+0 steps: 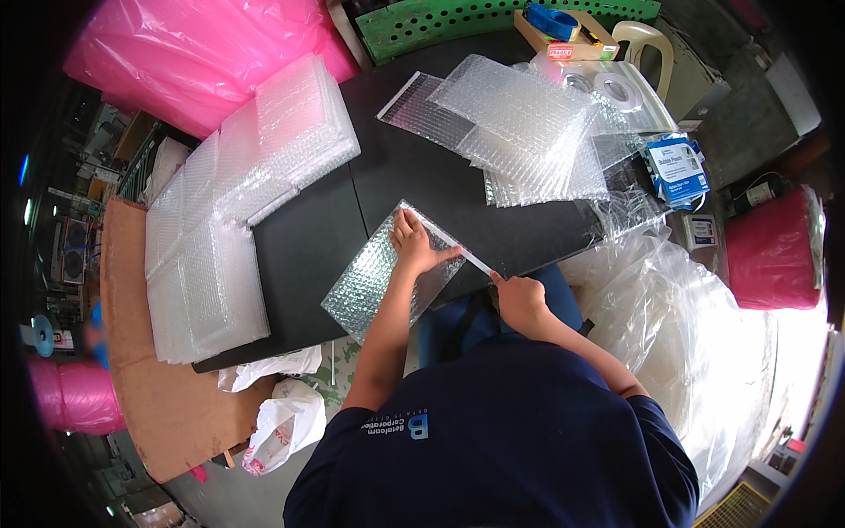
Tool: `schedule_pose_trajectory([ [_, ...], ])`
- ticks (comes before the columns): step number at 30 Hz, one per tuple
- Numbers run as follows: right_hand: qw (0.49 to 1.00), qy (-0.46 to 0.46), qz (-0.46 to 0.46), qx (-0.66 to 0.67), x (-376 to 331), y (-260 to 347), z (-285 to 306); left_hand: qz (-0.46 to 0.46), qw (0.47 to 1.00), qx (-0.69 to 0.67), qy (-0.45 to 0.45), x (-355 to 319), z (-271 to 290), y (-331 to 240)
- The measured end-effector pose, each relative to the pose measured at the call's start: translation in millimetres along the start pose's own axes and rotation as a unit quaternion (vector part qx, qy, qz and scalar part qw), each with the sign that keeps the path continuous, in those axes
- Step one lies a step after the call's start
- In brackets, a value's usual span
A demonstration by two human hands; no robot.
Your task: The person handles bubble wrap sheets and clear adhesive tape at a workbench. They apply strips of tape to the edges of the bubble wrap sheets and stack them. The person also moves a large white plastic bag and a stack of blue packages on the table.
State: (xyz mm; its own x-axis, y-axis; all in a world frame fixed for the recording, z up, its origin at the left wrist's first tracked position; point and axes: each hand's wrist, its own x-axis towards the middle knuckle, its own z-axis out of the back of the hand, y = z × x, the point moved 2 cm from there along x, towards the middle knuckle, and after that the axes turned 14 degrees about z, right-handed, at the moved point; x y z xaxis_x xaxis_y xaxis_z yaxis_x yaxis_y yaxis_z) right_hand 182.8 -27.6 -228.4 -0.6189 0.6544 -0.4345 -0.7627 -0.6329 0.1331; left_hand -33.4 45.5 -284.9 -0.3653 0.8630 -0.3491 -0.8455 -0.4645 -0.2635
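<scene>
A clear bubble-wrap pouch [365,280] lies at an angle near the front edge of the black table. My left hand [415,246] lies on its upper part, fingers and thumb spread apart, pressing near the far edge. A narrow white strip [475,260] runs along that edge and extends past the pouch's right corner. My right hand [522,304] is closed on the strip's free end, off the table's front edge. Part of the pouch is hidden beneath my left hand and forearm.
Neat stacks of bubble-wrap pouches [207,255] line the table's left side. Loose pouches [528,123] spread at the far right, beside tape rolls [619,91], a cardboard tray [591,44] and a blue-and-white pack [677,172]. Clear plastic sheeting [678,308] bulges at right.
</scene>
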Motion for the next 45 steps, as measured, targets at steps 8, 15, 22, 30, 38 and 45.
schedule_pose_trajectory([
  [8,0.992,-0.008,0.025,0.125,7,-39,39,-0.082,0.956,-0.095,-0.264,-19,-11,-5],
  [15,0.992,-0.123,-0.017,0.033,69,-107,77,-0.223,0.916,-0.308,-0.128,-13,-21,-21],
  [22,0.885,-0.437,0.144,-0.076,78,-41,38,-0.156,0.928,-0.334,-0.043,-7,-12,-22],
  [30,0.843,-0.48,0.219,-0.108,106,-33,-7,-0.175,0.947,-0.262,-0.06,3,-14,-17],
  [38,0.851,-0.478,0.209,0.049,123,-38,-18,-0.109,0.963,-0.246,0.008,22,-24,-13],
  [45,0.853,-0.413,0.218,0.234,125,-51,-18,-0.151,0.961,-0.228,-0.033,5,-14,-20],
])
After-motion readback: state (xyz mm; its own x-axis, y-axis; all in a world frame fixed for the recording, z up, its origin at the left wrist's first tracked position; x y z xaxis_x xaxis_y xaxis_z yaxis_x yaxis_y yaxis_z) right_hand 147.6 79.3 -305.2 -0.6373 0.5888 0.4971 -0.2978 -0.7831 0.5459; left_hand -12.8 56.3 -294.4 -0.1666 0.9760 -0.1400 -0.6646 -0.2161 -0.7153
